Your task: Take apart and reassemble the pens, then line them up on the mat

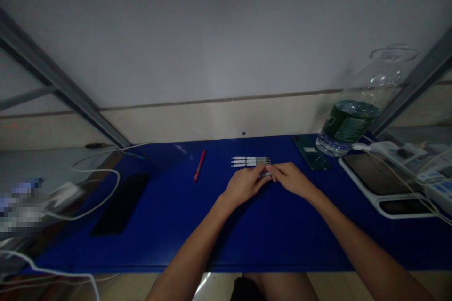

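Observation:
Three white pens (247, 162) lie side by side, pointing left and right, just beyond my hands on the blue tabletop (169, 216). My left hand (244, 183) is closed, thumb and fingers pinching a pale pen (265, 174) that is mostly hidden by the fingers. From the other side my right hand (290, 178) meets it, its fingertips closed at the right end of the same pen. Off to the left a red pen (199, 166) lies at a slant, apart from both hands.
At the right are a phone (310, 153), a large clear bottle (349, 108) with a green label, a white-framed device (384, 178) and power strips with cables (423, 174). A black flat object (122, 204) and a white cable (115, 188) lie left. Metal posts (70, 75) flank the table.

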Demonstrator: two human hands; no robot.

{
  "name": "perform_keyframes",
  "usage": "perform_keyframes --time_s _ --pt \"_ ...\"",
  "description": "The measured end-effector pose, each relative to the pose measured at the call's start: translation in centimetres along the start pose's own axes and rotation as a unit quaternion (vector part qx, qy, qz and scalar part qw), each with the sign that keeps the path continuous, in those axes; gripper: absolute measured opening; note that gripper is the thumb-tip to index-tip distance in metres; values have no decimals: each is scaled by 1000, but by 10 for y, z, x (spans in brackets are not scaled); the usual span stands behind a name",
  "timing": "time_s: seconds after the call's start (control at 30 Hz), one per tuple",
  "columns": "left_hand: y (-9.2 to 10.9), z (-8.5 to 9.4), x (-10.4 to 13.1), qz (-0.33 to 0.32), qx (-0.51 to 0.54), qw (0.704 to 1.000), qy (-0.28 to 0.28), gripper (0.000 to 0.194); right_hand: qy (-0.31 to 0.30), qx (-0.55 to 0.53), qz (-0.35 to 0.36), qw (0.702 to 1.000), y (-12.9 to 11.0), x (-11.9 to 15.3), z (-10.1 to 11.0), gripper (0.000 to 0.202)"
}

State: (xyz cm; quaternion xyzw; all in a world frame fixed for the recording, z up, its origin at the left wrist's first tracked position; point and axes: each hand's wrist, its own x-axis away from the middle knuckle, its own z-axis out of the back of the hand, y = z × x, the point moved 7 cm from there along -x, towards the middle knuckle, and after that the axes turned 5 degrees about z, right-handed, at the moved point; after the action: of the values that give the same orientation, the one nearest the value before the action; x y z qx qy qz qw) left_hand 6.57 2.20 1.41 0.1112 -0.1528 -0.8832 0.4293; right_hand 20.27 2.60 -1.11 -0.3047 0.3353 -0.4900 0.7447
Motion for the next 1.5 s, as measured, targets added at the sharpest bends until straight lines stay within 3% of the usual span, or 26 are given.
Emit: perform_keyframes --time_s 0.13,0.27,0.47,0.7,0.97,1.17,1.37,1.5 --pt "-8 2 -4 2 21 1000 22 42 14 -33 17 999 -4 1 4 31" --pt "-11 4 -4 0 33 999 26 45 12 -25 28 999 -9 2 5 27" --pt "-3 2 1 -48 39 998 11 50 -14 -5 66 998 -21 4 3 31" --pt "-3 -4 1 -44 4 999 15 47 -3 20 33 999 -17 3 2 47" --pt "-3 5 -1 -34 23 999 16 43 9 9 68 998 -19 3 9 29" --pt "0 3 -1 -38 32 999 22 42 18 28 99 995 -22 4 7 29" --pt "-4 -3 -3 -2 12 1000 0 43 22 34 53 998 -13 3 3 38" --pt "-5 0 -3 -32 38 999 12 41 34 0 37 999 -10 3 2 43"
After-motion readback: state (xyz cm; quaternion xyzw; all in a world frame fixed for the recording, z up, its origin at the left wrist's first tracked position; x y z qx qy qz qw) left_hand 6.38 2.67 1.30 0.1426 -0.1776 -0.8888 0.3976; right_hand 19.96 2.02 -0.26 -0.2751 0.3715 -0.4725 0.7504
